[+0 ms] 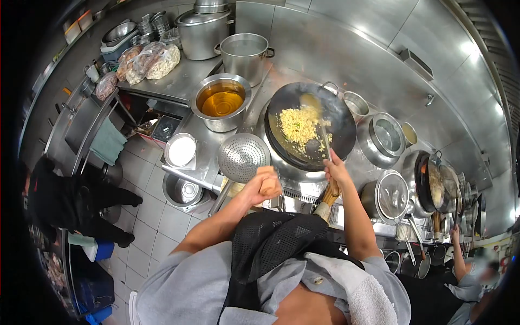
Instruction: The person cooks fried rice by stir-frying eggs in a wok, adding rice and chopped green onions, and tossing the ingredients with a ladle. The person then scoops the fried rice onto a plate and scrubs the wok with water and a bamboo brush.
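I see the right hand (337, 172) gripping a ladle (327, 143) at the fried rice (297, 125) in the far wok (342, 122); nearer and left, the left hand (257, 188) closes on possibly a folded cloth (269, 184). I judge frying well along, dishing-out undone.

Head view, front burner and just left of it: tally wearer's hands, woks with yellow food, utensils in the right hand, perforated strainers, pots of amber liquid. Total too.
Wearer's hands: 2 (left hand, right hand)
Wok with yellow food: 1
Metal utensil in right hand: 1
Perforated strainer: 1
Pot of amber liquid: 1
Total: 6
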{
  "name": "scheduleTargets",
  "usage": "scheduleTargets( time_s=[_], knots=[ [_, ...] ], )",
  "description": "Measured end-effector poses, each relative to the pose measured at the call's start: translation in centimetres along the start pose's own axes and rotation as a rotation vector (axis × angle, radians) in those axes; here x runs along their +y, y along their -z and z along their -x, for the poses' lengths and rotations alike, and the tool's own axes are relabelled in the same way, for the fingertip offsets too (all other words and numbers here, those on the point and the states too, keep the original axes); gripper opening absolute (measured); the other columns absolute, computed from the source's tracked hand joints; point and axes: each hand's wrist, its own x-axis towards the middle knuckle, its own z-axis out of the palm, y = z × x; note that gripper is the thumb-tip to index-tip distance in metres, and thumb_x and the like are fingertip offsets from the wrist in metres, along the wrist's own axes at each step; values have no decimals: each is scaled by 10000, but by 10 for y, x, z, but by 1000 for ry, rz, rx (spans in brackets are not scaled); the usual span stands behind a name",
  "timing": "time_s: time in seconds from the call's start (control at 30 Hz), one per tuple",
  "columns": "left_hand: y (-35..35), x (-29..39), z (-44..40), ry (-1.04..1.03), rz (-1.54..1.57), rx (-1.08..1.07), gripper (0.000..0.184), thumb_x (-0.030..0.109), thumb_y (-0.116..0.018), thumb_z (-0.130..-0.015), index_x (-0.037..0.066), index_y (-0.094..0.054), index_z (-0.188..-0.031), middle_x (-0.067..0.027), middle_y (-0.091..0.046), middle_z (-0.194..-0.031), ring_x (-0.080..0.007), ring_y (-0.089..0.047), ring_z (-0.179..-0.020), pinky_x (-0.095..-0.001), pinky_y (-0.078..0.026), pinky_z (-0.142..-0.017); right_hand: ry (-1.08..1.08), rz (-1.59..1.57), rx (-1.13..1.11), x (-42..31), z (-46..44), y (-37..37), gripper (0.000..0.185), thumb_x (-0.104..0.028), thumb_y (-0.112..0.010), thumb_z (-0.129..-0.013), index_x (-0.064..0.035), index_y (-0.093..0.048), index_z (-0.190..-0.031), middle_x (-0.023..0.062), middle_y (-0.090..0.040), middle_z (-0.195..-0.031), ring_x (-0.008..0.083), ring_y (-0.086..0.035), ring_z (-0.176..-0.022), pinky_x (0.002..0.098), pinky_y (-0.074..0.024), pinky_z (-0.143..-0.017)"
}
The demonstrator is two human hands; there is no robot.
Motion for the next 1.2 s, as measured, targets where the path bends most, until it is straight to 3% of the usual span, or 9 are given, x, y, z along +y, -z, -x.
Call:
scheduleTargets(
  time_s=[0.13, 0.27, 0.43, 0.57, 0.67, 0.9, 1.07, 1.13, 1.2],
  knots=[
    [-36, 15, -57, 150, -55, -49, 241, 178, -689, -852, 82, -573, -1041, -90, -599, -955, -281, -651, -913, -528, -569, -862, 479, 715, -1, 40, 54, 20, 704, -126, -605, -903, -226, -334, -1545, 286, -640, -1214, 383, -689, -903, 445, -529, -817],
    [-75, 16, -103, 88, -193, 185, 312, 227, -717, -842, 98, -549, -1071, -98, -568, -1050, -330, -626, -964, -557, -550, -881, 300, 980, 100, 64, 139, 67, 713, -97, -606, -873, -279, -374, -1523, 275, -676, -981, 485, -628, -925, 526, -512, -804],
    [-29, -6, -180, 63, -144, 53, 217, 244, -682, -855, 184, -565, -1027, -105, -610, -943, -334, -637, -898, -566, -560, -818, 272, 702, 286, 97, 180, 31, 699, -138, -584, -913, -281, -319, -1544, 317, -659, -952, 501, -629, -857, 561, -487, -796],
    [-29, -25, -141, -61, -89, -13, 135, 140, -609, -867, 209, -512, -932, -67, -581, -807, -234, -616, -711, -479, -560, -606, 180, 267, 10, 67, 247, 30, 640, -151, -602, -965, -124, -336, -1547, 96, -638, -1257, 188, -576, -759, 316, -498, -826],
    [-33, -31, -41, 131, 31, -165, 102, 145, -570, -863, 176, -516, -783, -19, -555, -748, -199, -556, -641, -426, -527, -594, -59, 258, -132, 14, 329, 46, 636, -175, -592, -983, -248, -329, -1557, 49, -636, -1294, 92, -539, -731, 283, -509, -687],
    [-59, -24, -105, -74, -115, 26, 84, 139, -566, -927, 144, -542, -847, -41, -560, -697, -223, -582, -619, -417, -551, -676, 188, 827, 107, 61, 193, 48, 618, -233, -556, -939, -377, -370, -1511, 225, -691, -951, 399, -675, -850, 470, -526, -767],
    [49, -39, -56, 188, -366, -269, 102, 197, -585, -960, 172, -514, -1029, -94, -634, -863, -251, -617, -700, -455, -567, -657, 238, 704, 303, 52, 161, -8, 707, -214, -560, -928, -359, -266, -1555, 265, -675, -935, 436, -664, -875, 541, -520, -808],
    [-11, -36, -38, -40, -439, 44, 70, 183, -606, -921, 144, -549, -935, -79, -629, -804, -247, -610, -682, -434, -546, -621, 224, 616, 265, 65, 182, -9, 693, -225, -573, -927, -307, -295, -1556, 282, -669, -995, 435, -660, -913, 517, -512, -857],
    [-12, -9, -76, 107, -67, -197, 104, 207, -627, -889, 132, -568, -849, -60, -623, -766, -236, -610, -678, -432, -537, -609, 558, 664, 329, 99, 198, -9, 683, -155, -582, -946, -247, -306, -1563, 167, -634, -777, 310, -607, -640, 417, -507, -699]
  ],
)
